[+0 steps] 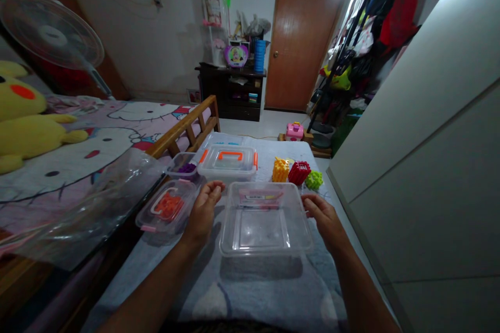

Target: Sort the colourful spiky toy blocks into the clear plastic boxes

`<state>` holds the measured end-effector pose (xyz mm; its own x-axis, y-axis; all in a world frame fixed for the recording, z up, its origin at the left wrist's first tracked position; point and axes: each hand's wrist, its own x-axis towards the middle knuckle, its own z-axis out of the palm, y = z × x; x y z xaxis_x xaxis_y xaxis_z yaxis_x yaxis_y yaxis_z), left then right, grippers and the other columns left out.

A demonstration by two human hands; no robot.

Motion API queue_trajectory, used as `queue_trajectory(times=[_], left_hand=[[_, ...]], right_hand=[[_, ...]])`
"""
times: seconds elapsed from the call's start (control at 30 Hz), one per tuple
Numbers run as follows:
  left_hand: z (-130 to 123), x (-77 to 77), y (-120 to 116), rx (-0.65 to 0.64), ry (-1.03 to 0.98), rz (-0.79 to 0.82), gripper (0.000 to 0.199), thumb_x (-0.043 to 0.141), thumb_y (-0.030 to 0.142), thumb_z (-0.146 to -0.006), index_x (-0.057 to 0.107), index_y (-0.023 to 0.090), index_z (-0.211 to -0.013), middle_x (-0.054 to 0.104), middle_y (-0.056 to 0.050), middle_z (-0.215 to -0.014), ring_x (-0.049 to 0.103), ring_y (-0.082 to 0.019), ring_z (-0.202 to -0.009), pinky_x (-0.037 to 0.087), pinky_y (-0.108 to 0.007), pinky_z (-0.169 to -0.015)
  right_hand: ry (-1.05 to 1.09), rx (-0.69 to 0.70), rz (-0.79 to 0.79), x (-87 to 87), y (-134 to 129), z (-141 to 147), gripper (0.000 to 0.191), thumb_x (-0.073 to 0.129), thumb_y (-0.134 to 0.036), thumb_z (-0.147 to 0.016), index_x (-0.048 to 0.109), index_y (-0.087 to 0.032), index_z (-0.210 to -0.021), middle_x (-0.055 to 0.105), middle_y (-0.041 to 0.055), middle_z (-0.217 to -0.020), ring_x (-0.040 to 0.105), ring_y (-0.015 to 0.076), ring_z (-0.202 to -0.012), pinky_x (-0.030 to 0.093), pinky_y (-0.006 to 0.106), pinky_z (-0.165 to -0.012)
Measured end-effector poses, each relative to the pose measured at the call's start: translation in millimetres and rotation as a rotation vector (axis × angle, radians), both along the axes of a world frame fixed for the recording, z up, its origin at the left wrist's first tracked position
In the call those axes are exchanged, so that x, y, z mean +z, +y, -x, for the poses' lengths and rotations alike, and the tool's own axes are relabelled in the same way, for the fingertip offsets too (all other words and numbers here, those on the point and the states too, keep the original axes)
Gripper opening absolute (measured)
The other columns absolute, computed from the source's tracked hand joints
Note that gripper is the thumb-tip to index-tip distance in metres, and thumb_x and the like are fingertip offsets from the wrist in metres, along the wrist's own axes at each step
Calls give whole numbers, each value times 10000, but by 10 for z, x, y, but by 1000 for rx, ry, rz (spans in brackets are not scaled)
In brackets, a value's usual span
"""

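In front of me on the blue-grey cloth is a clear plastic box (265,247) without a lid, its inside facing up toward me. A label and some reddish marking show through its far wall. My right hand (322,218) is at the box's right rim, its bent fingertips against the edge. To the left, my left hand (205,210) is held a little apart from the box, fingers loosely curved and nothing visible in them. Beside that hand lies a lidded clear box (185,213) with orange pieces (170,205) inside.
Behind stands a clear lidded box (228,164) with orange clips, next to a small container (174,158) of purple pieces. Yellow (280,170), red (300,173) and green (314,180) block shapes sit at the far right. A wooden bed rail (187,127) and plastic bag (105,208) border the left.
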<state>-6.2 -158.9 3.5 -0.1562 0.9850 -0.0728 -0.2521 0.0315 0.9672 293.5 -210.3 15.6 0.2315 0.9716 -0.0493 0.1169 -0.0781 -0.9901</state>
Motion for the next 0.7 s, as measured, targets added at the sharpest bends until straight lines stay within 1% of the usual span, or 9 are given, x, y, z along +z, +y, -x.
queue_trajectory(times=[0.07,0.17,0.23,0.3,0.37,0.47,0.57,0.63,0.7], left_hand=[[36,-73,-23,-19,31,3,323,722,485,-794,664,224,-977,675,-33,-1009,610,-195,-1026,455,-303,-941],[1,-153,-65,-86,35,53,350,688,529,-818,662,236,-1008,691,-41,-998,627,-209,-958,484,-304,-854],[-61,-176,-81,-102,41,52,367,681,547,-822,662,233,-1011,696,-39,-977,632,-207,-919,487,-296,-823],[-125,-183,-88,-90,42,25,386,677,567,-820,669,220,-990,700,-45,-967,637,-211,-917,488,-293,-828],[-173,-191,-94,-95,28,12,420,660,595,-822,674,206,-981,709,-58,-969,644,-225,-926,492,-301,-839],[-199,-225,-110,-108,27,37,442,653,615,-816,675,206,-981,720,-60,-933,657,-239,-896,499,-318,-826],[-186,-278,-122,-112,64,32,405,656,595,-822,678,216,-964,724,-55,-911,664,-242,-896,497,-320,-840],[-174,-311,-121,-120,81,14,386,647,577,-835,681,221,-980,728,-56,-937,665,-243,-912,494,-322,-859],[-167,-334,-117,-133,82,11,370,659,551,-834,683,226,-1011,731,-57,-977,664,-248,-936,490,-328,-876]], right_hand=[[-101,6,-49,65,124,-50,369,690,-538,-771,696,-202,-923,695,43,-854,616,215,-784,485,341,-698],[-353,16,-134,174,414,-131,270,614,-448,-831,684,-204,-922,702,56,-890,627,226,-815,493,378,-776],[-585,16,-201,238,663,-185,231,570,-365,-844,690,-202,-955,709,87,-988,635,251,-908,487,413,-865],[-852,74,-249,287,922,-227,255,553,-283,-841,701,-196,-1030,701,117,-1124,604,282,-1080,437,440,-991],[-1061,168,-229,317,1157,-250,397,577,-238,-823,659,-181,-1207,651,138,-1288,535,306,-1239,393,452,-1060],[-1275,314,-141,330,1416,-236,680,671,-275,-786,497,-179,-1436,526,152,-1472,402,341,-1399,338,490,-1116],[-1387,444,-64,315,1572,-173,867,740,-328,-744,383,-188,-1522,435,161,-1551,301,363,-1468,273,523,-1150],[-1426,488,-39,295,1644,-121,938,776,-359,-718,355,-180,-1537,418,177,-1559,276,369,-1481,245,523,-1161],[-1454,504,-33,272,1706,-73,991,806,-380,-692,345,-157,-1540,418,202,-1552,285,373,-1477,229,510,-1169]])
